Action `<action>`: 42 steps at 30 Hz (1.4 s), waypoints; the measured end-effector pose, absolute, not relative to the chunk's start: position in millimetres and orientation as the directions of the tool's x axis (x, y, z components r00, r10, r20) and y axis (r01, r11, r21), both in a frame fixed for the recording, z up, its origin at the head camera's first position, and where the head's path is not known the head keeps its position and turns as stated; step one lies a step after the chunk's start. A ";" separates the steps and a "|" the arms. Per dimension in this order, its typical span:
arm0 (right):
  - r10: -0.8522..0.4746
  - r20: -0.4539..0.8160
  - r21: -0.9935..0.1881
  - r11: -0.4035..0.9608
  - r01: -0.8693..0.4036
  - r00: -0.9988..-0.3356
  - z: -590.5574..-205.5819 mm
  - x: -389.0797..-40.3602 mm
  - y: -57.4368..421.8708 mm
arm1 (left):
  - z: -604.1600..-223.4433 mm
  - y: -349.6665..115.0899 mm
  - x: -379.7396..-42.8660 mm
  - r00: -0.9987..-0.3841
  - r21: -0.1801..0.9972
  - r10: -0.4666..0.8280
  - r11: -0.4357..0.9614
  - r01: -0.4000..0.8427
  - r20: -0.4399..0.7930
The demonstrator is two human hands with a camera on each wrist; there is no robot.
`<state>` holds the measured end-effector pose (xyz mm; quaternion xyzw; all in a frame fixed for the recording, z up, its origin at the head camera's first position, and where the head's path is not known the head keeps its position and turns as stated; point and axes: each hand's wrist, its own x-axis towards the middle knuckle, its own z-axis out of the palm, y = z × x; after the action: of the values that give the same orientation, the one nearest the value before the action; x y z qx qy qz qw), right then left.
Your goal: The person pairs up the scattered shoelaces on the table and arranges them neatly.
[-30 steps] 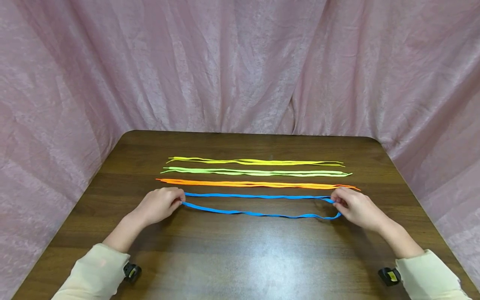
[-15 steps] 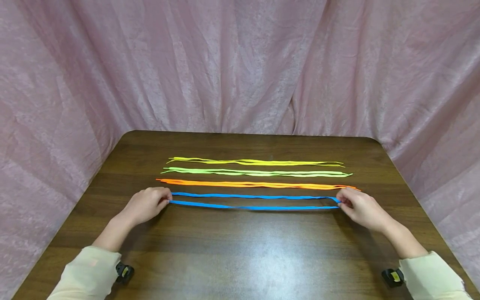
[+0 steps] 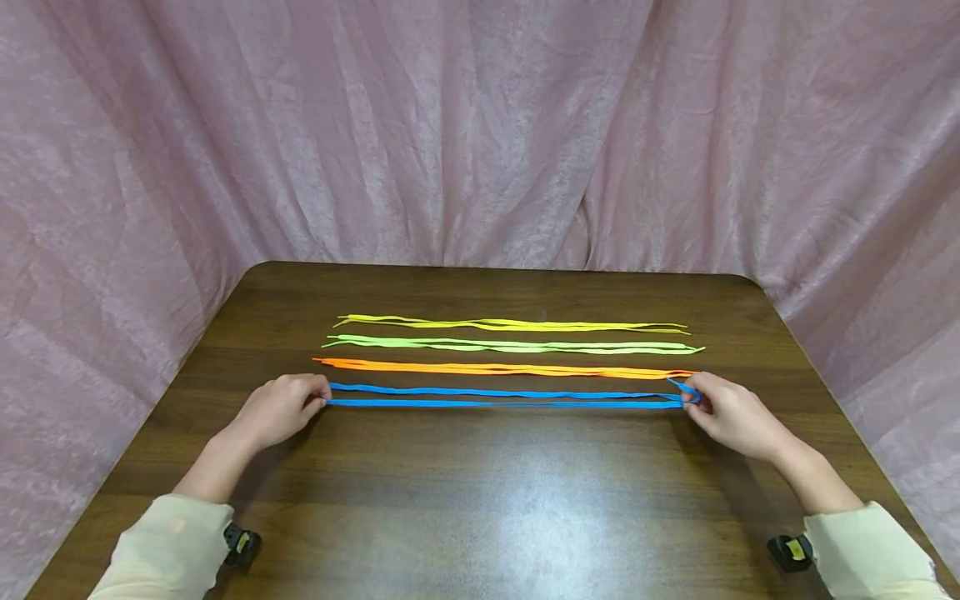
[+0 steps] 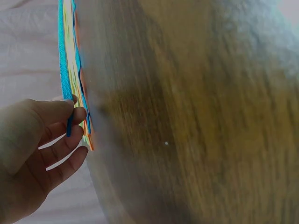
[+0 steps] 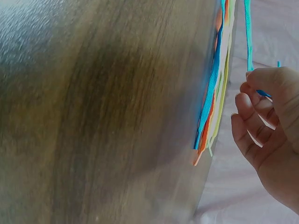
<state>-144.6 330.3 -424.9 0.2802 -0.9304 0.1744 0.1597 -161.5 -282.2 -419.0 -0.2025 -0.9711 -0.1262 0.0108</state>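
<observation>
A flat blue shoelace (image 3: 450, 403) runs taut and nearly straight between the two hands. The left hand (image 3: 281, 408) pinches its left end between thumb and index finger; in the left wrist view a short tip of the shoelace (image 4: 66, 70) pokes out below the thumb. At the other side the right hand (image 3: 738, 417) pinches it, and a short bit of blue lace bends out past the fingertips. Just behind lies a second blue strand (image 3: 465, 391), which shows on the table beside the orange laces in the right wrist view (image 5: 212, 84).
Behind the blue strands, orange laces (image 3: 480, 367), light green laces (image 3: 480, 343) and yellow laces (image 3: 480, 323) lie in parallel rows across the brown wooden table (image 3: 480, 492). Pink curtains (image 3: 480, 133) hang around the table's far and side edges.
The left hand has moved left and the right hand slightly right. The front blue shoelace, slack and curved before, has straightened and come closer to the strand behind it.
</observation>
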 end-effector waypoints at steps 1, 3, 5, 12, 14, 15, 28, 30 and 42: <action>-0.465 0.392 -0.233 0.784 -0.575 -0.794 -424.6 -144.5 331.1 | -419.0 -283.1 -161.8 -0.919 0.240 0.387 0.888 0.392 0.072; -0.464 0.386 -0.232 0.788 -0.571 -0.797 -423.9 -144.3 332.7 | -418.9 -284.8 -162.4 -0.923 0.242 0.380 0.891 0.385 0.069; -0.457 0.384 -0.237 0.791 -0.564 -0.803 -423.2 -143.9 334.5 | -419.1 -286.7 -163.2 -0.926 0.241 0.372 0.895 0.376 0.064; -0.437 0.361 -0.267 0.798 -0.541 -0.824 -419.7 -141.7 339.8 | -419.9 -292.5 -165.1 -0.935 0.240 0.353 0.905 0.350 0.034; -0.432 0.353 -0.274 0.800 -0.533 -0.830 -419.0 -141.5 341.1 | -419.8 -294.5 -165.4 -0.937 0.241 0.348 0.907 0.346 0.036; -0.429 0.350 -0.276 0.802 -0.529 -0.833 -418.8 -141.5 341.7 | -419.8 -295.5 -165.5 -0.938 0.241 0.345 0.908 0.344 0.037; -0.418 0.349 -0.233 0.828 -0.510 -0.839 -420.8 -142.4 353.8 | -419.1 -302.9 -167.1 -0.942 0.233 0.333 0.914 0.332 0.038; -0.428 0.353 -0.222 0.825 -0.519 -0.832 -421.7 -143.3 356.2 | -419.2 -302.4 -167.5 -0.942 0.233 0.332 0.914 0.332 0.040; -0.441 0.294 -0.191 0.843 -0.504 -0.848 -429.5 -145.4 366.2 | -418.0 -294.5 -172.4 -0.932 0.236 0.357 0.903 0.360 0.054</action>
<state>-145.4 366.2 -429.5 0.2479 -0.9523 0.1313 0.1200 -172.4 -294.5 -418.0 -0.1837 -0.9754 -0.1217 0.0048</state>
